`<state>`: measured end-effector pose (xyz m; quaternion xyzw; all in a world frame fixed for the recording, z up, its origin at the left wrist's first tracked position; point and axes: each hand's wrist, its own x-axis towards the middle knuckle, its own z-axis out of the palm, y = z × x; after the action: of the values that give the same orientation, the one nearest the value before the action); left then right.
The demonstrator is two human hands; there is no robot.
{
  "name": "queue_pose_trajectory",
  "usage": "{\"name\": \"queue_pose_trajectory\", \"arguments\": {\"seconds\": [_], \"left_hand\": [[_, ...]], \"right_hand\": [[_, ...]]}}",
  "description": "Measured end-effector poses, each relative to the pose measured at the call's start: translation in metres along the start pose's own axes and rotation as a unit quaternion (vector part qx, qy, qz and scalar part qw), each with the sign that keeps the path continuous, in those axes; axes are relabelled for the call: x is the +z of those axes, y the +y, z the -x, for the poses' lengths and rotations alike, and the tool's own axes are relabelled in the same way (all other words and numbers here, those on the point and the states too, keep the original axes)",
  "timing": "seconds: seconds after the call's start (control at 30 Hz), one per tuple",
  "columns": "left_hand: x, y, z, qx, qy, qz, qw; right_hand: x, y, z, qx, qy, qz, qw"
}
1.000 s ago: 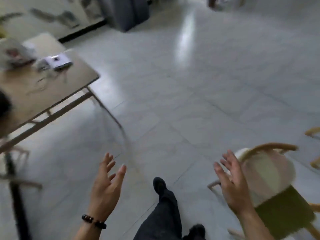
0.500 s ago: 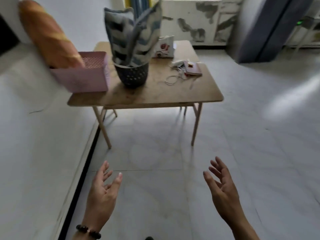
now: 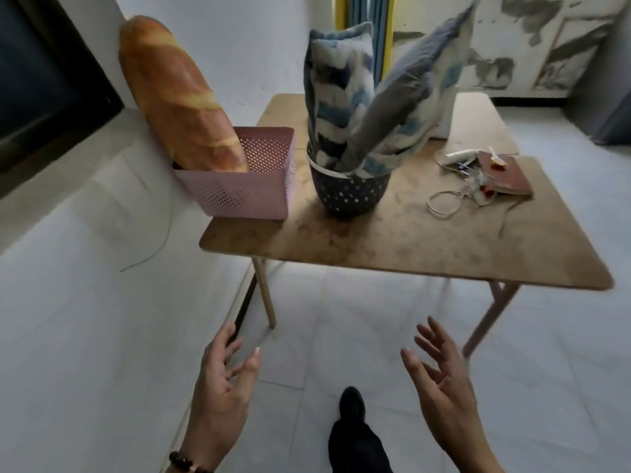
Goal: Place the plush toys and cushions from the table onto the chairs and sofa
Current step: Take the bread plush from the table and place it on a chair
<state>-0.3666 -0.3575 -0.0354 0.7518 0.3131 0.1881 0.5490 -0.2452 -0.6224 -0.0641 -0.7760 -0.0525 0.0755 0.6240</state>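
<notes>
A long bread-shaped plush [image 3: 177,97] stands tilted in a pink perforated basket [image 3: 239,189] at the left end of the wooden table [image 3: 392,240]. Beside it two blue-and-white patterned cushions [image 3: 368,97] stick upright out of a dark round basket [image 3: 351,194]. My left hand [image 3: 222,394] and my right hand [image 3: 440,387] hover low in front of the table, palms facing each other, fingers spread, holding nothing. Both are well short of the table edge.
A white wall [image 3: 68,302] runs close along the left, with a dark window [image 3: 41,80] above. A red notebook [image 3: 505,174], cables [image 3: 450,196] and a white bag [image 3: 447,121] lie on the table's right half. My black shoe [image 3: 351,404] is on the tiled floor.
The view swung from the floor and a chair to the table, which is now much closer. Both hands stay open and empty.
</notes>
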Motion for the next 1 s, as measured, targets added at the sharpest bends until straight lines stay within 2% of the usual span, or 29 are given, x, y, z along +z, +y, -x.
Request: {"name": "queue_pose_trajectory", "arguments": {"seconds": [0.13,0.3,0.47,0.6,0.8,1.0], "left_hand": [[-0.007,0.027,-0.095,0.005,0.047,-0.034,0.998],[-0.025,0.074,-0.201,0.042,0.113,-0.039,0.992],[-0.04,0.07,-0.28,0.05,0.148,-0.041,0.987],[-0.058,0.041,-0.354,0.031,0.128,-0.054,0.99],[-0.094,0.008,-0.502,0.013,0.068,-0.086,0.994],[-0.104,-0.008,-0.594,0.012,-0.018,-0.013,1.0]], "right_hand": [[0.052,-0.038,-0.116,-0.024,-0.044,-0.008,0.999],[0.12,-0.107,-0.239,-0.108,-0.119,0.03,0.987],[0.191,-0.131,-0.319,-0.147,-0.165,0.038,0.975],[0.243,-0.129,-0.353,-0.149,-0.159,0.053,0.975],[0.331,-0.146,-0.4,-0.082,-0.137,0.053,0.986],[0.42,-0.183,-0.439,-0.077,-0.122,0.098,0.985]]}}
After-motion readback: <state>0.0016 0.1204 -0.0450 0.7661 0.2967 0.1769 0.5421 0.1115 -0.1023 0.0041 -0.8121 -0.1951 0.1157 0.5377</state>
